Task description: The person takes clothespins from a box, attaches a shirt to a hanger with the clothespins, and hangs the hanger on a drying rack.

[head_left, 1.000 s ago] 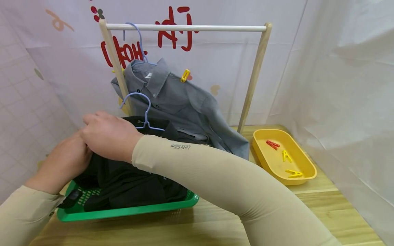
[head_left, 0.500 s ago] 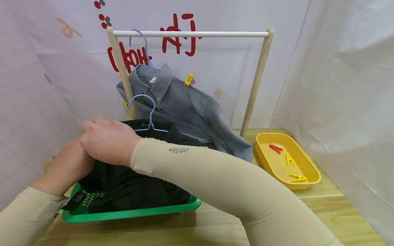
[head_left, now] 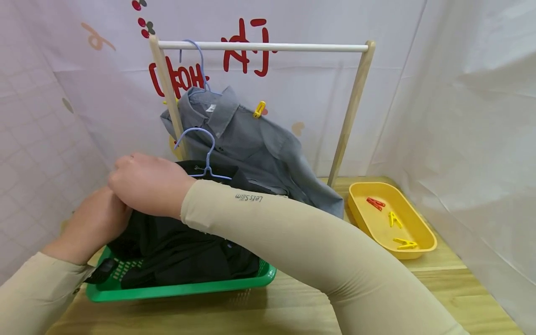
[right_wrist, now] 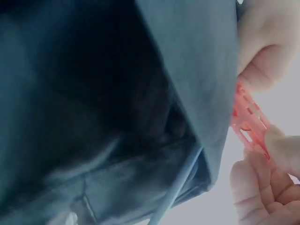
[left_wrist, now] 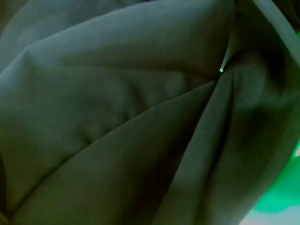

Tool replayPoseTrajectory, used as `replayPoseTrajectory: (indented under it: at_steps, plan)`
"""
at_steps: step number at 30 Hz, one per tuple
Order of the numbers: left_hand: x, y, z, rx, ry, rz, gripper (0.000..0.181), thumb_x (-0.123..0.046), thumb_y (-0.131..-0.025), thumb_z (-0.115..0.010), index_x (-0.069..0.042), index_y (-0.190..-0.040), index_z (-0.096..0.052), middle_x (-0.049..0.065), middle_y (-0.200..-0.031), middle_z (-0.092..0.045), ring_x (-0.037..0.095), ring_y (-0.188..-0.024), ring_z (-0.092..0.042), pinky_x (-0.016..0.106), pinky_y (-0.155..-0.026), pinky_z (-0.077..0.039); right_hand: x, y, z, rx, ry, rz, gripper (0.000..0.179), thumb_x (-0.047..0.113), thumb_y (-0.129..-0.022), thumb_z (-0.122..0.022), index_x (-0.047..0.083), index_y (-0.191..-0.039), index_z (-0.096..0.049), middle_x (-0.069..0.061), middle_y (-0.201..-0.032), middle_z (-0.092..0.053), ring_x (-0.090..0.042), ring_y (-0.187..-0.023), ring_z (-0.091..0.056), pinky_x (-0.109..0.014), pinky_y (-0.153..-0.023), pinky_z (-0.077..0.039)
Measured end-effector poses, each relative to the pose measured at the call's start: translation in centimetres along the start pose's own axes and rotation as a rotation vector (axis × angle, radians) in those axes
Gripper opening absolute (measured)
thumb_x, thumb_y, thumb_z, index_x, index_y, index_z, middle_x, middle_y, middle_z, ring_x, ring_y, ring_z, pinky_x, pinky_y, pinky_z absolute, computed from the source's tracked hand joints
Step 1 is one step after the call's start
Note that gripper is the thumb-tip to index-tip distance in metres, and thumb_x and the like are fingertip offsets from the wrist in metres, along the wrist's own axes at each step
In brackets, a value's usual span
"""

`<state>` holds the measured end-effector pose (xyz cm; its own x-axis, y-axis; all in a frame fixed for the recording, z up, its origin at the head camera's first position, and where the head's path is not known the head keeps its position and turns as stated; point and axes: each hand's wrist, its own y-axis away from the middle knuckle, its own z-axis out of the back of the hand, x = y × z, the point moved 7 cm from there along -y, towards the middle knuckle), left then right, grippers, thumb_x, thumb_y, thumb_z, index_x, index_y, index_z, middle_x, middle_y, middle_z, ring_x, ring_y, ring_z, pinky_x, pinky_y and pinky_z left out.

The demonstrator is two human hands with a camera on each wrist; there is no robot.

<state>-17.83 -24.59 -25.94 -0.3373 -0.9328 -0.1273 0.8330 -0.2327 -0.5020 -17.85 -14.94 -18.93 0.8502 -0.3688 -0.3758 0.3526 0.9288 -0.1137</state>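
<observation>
A black shirt (head_left: 188, 258) with a blue hanger (head_left: 208, 158) in its collar lies over a green basket (head_left: 176, 291). My right hand (head_left: 150, 184) reaches across to the shirt's left shoulder, above my left hand (head_left: 98, 223). In the right wrist view, the right hand's thumb and fingers pinch a red clothespin (right_wrist: 249, 121) at the edge of the dark cloth. The left hand's curled fingers (right_wrist: 267, 51) grip that cloth edge beside the clothespin's other end. One arm of the hanger shows inside the shirt. Dark folds of the shirt (left_wrist: 117, 103) fill the left wrist view.
Behind stands a rack with a white bar (head_left: 268, 47) and wooden posts. A grey shirt (head_left: 251, 144) hangs there on a blue hanger, with a yellow clothespin (head_left: 259, 109) on its shoulder. To the right, a yellow tray (head_left: 368, 228) holds red and yellow clothespins.
The head view has shifted, so the scene sits slightly lower and further right than a second ago. Both hands stay together at the black shirt's shoulder.
</observation>
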Motion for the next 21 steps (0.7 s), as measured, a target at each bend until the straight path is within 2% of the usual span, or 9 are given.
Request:
replayPoseTrajectory:
  at_steps: [5, 9, 12, 16, 21]
  plan:
    - [0.0, -0.1, 0.0, -0.004, 0.000, 0.000, 0.011, 0.002, -0.105, -0.056, -0.006, -0.098, -0.056, 0.003, -0.076, -0.051, 0.015, -0.065, -0.046, 0.030, -0.061, -0.030, -0.8, -0.2, -0.2, 0.043, -0.257, -0.058, 0.024, 0.016, -0.114, -0.042, 0.023, -0.123, -0.063, 0.010, -0.117, -0.061, -0.004, -0.105, -0.054, -0.015, -0.086, -0.043]
    - [0.0, 0.0, 0.0, 0.002, -0.010, -0.007, 0.017, -0.002, -0.108, -0.054, -0.008, -0.092, -0.054, 0.001, -0.072, -0.045, 0.013, -0.062, -0.041, 0.029, -0.061, -0.027, -0.9, -0.2, -0.4, 0.014, -0.246, -0.055, 0.023, 0.015, -0.114, -0.044, 0.023, -0.122, -0.065, 0.010, -0.115, -0.062, -0.004, -0.103, -0.054, -0.015, -0.085, -0.043]
    - [0.1, -0.1, -0.1, 0.024, -0.011, 0.001, 0.020, -0.004, -0.109, -0.052, -0.010, -0.090, -0.055, 0.002, -0.072, -0.047, 0.014, -0.062, -0.042, 0.030, -0.060, -0.029, -0.9, -0.2, -0.6, -0.007, -0.250, -0.047, 0.024, 0.014, -0.114, -0.043, 0.022, -0.119, -0.064, 0.010, -0.113, -0.062, -0.004, -0.103, -0.055, -0.014, -0.086, -0.042]
    - [0.1, -0.4, -0.2, 0.049, -0.022, 0.009, 0.017, -0.005, -0.108, -0.056, -0.012, -0.093, -0.061, 0.002, -0.077, -0.056, 0.018, -0.068, -0.053, 0.035, -0.062, -0.037, -1.4, 0.0, -0.9, -0.005, -0.316, -0.063, 0.024, 0.016, -0.114, -0.043, 0.020, -0.119, -0.065, 0.009, -0.116, -0.064, -0.003, -0.106, -0.057, -0.013, -0.087, -0.043]
    - [0.0, -0.5, -0.2, 0.055, -0.035, -0.004, 0.017, -0.001, -0.105, -0.060, -0.012, -0.092, -0.062, 0.000, -0.074, -0.052, 0.016, -0.067, -0.048, 0.035, -0.063, -0.035, -1.5, 0.2, -1.0, -0.017, -0.299, -0.070, 0.023, 0.017, -0.114, -0.046, 0.021, -0.120, -0.067, 0.010, -0.116, -0.067, -0.005, -0.109, -0.061, -0.015, -0.089, -0.045]
